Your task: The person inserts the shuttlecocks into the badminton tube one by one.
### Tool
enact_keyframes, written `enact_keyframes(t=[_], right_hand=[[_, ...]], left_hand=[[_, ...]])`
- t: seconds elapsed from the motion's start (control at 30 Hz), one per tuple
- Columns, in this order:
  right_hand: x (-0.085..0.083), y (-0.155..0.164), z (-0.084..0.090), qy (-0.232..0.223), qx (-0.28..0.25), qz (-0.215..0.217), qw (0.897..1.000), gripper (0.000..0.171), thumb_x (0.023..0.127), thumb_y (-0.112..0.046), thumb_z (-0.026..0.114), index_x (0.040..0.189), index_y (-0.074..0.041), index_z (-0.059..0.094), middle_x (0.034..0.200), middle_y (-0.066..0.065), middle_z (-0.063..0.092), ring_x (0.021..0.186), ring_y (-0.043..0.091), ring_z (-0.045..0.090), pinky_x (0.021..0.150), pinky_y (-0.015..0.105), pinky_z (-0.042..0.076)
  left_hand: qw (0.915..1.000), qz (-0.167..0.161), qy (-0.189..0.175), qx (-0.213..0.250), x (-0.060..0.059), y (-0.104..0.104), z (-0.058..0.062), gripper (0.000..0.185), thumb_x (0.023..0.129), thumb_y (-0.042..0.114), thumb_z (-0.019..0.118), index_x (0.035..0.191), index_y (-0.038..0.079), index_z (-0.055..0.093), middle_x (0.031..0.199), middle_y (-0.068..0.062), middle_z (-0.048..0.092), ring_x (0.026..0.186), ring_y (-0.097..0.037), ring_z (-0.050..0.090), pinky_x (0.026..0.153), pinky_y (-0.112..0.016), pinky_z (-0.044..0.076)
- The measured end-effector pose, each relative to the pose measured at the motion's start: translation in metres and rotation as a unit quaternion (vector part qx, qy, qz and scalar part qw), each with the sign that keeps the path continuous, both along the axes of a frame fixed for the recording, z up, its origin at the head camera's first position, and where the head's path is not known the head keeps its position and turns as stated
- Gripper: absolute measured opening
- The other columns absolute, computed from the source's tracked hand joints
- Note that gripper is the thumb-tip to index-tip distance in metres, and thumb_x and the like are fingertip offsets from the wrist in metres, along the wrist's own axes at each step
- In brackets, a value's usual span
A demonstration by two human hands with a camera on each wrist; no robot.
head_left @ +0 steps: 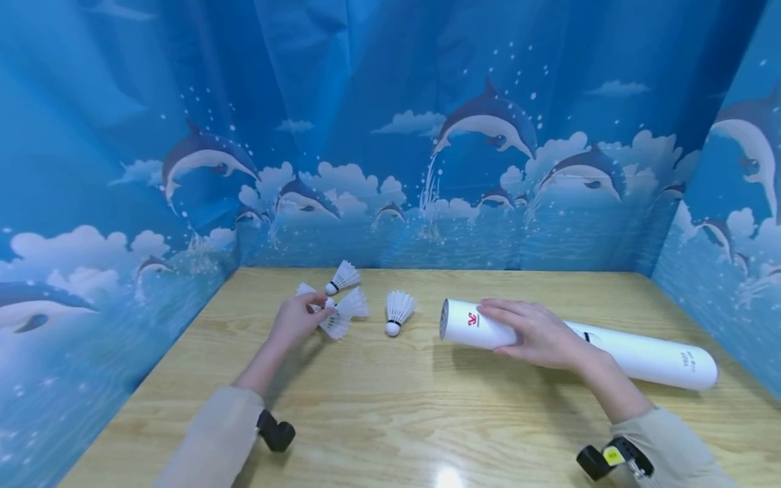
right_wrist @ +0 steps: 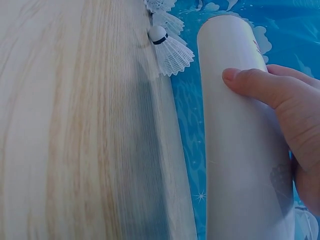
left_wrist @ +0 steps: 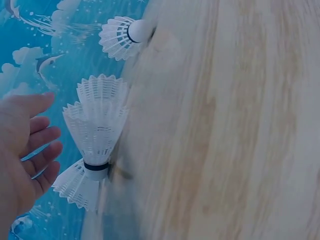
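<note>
My left hand [head_left: 300, 317] hovers with relaxed, spread fingers [left_wrist: 42, 135] just left of a small cluster of white shuttlecocks [head_left: 340, 315] [left_wrist: 96, 131] lying on the wooden table [head_left: 396, 407]; it holds nothing. Another shuttlecock [head_left: 344, 276] [left_wrist: 121, 36] lies behind them, and a third [head_left: 398, 312] [right_wrist: 170, 50] lies between the cluster and the tube. My right hand [head_left: 529, 333] grips a long white tube [head_left: 641, 352] [right_wrist: 235, 150] lying on its side, with the thumb [right_wrist: 250, 82] across it near its open left end.
Blue dolphin-print curtain walls [head_left: 390, 169] close off the table on the left, back and right. Black wrist-worn devices [head_left: 276, 432] [head_left: 613, 457] sit on both forearms. Bare wood stretches along the front of the table.
</note>
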State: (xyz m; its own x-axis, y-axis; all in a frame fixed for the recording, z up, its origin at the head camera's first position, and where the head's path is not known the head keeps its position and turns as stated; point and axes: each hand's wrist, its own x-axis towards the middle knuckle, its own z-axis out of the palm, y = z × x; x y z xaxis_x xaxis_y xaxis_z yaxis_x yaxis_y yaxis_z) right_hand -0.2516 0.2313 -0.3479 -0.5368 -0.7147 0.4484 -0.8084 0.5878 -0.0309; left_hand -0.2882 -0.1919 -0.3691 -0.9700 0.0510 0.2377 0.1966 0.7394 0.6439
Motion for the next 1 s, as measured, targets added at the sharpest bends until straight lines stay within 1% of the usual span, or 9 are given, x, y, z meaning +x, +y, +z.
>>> enact_keyframes(t=[0.1,0.2,0.3,0.4,0.53,0.63,0.83,0.93,1.0], right_hand=[[0.0,0.0,-0.001,-0.001,0.0,-0.001,1.0,0.076,0.066,-0.028,0.082,0.133,-0.009,0.05,0.133,0.011,0.05,0.113,0.031,0.053,0.084,0.05,0.046],[0.0,0.0,-0.002,-0.003,0.001,-0.004,1.0,0.076,0.066,-0.028,0.082,0.133,-0.009,0.049,0.133,0.011,0.05,0.113,0.031,0.053,0.084,0.05,0.046],[0.001,0.0,-0.002,-0.007,0.002,-0.007,1.0,0.076,0.067,-0.029,0.081,0.133,-0.01,0.049,0.134,0.011,0.05,0.113,0.03,0.052,0.085,0.05,0.046],[0.001,0.0,-0.002,-0.011,0.003,-0.011,1.0,0.075,0.068,-0.03,0.081,0.133,-0.01,0.049,0.134,0.011,0.05,0.114,0.03,0.052,0.085,0.05,0.045],[0.001,0.0,-0.002,-0.013,0.005,-0.014,1.0,0.075,0.068,-0.03,0.081,0.133,-0.01,0.049,0.134,0.01,0.049,0.115,0.03,0.051,0.086,0.05,0.045],[0.001,0.0,-0.002,-0.012,0.006,-0.015,1.0,0.075,0.068,-0.03,0.081,0.133,-0.01,0.049,0.134,0.011,0.049,0.115,0.03,0.051,0.086,0.05,0.045],[0.001,0.0,-0.002,-0.012,0.005,-0.016,1.0,0.075,0.068,-0.03,0.081,0.133,-0.009,0.049,0.134,0.011,0.05,0.114,0.031,0.052,0.086,0.051,0.045],[0.001,0.001,-0.003,-0.009,0.005,-0.014,1.0,0.075,0.069,-0.03,0.081,0.133,-0.01,0.049,0.134,0.011,0.05,0.114,0.03,0.052,0.086,0.05,0.045],[0.001,0.001,-0.003,-0.008,0.004,-0.013,1.0,0.075,0.068,-0.03,0.081,0.133,-0.01,0.049,0.134,0.01,0.05,0.114,0.03,0.052,0.086,0.051,0.045]], left_hand=[[0.9997,0.003,-0.022,-0.009,-0.002,0.0,-0.006,0.041,0.085,0.028,0.067,0.114,-0.001,0.062,0.102,-0.014,0.065,0.082,-0.023,0.058,0.064,-0.033,0.047],[0.999,0.005,-0.039,-0.019,-0.003,0.001,-0.009,0.047,0.085,0.032,0.066,0.117,-0.002,0.059,0.11,-0.016,0.063,0.094,-0.029,0.058,0.076,-0.04,0.048],[0.9981,0.01,-0.049,-0.034,-0.002,0.002,-0.01,0.052,0.084,0.035,0.066,0.12,-0.002,0.057,0.118,-0.019,0.059,0.107,-0.035,0.054,0.089,-0.047,0.043],[0.9973,0.014,-0.054,-0.048,-0.001,0.002,-0.012,0.054,0.084,0.038,0.066,0.121,-0.002,0.057,0.122,-0.019,0.057,0.113,-0.036,0.051,0.094,-0.048,0.039],[0.9966,0.018,-0.055,-0.058,-0.001,0.001,-0.014,0.053,0.085,0.039,0.065,0.121,0.0,0.058,0.122,-0.018,0.057,0.113,-0.035,0.051,0.093,-0.047,0.04],[0.9968,0.02,-0.049,-0.059,-0.002,0.0,-0.014,0.05,0.085,0.037,0.064,0.119,0.002,0.06,0.118,-0.016,0.06,0.108,-0.033,0.054,0.089,-0.047,0.042],[0.9978,0.02,-0.007,-0.063,-0.001,-0.002,-0.013,0.036,0.083,0.022,0.064,0.111,0.0,0.063,0.101,-0.013,0.066,0.087,-0.027,0.06,0.073,-0.041,0.047],[0.9979,0.019,0.015,-0.06,0.001,-0.004,-0.012,0.032,0.083,0.015,0.063,0.11,-0.001,0.063,0.097,-0.014,0.067,0.083,-0.027,0.061,0.07,-0.041,0.047],[0.9975,0.026,0.03,-0.059,0.001,-0.005,-0.011,0.028,0.083,0.013,0.063,0.107,-0.001,0.064,0.096,-0.014,0.068,0.084,-0.028,0.062,0.072,-0.042,0.047]])
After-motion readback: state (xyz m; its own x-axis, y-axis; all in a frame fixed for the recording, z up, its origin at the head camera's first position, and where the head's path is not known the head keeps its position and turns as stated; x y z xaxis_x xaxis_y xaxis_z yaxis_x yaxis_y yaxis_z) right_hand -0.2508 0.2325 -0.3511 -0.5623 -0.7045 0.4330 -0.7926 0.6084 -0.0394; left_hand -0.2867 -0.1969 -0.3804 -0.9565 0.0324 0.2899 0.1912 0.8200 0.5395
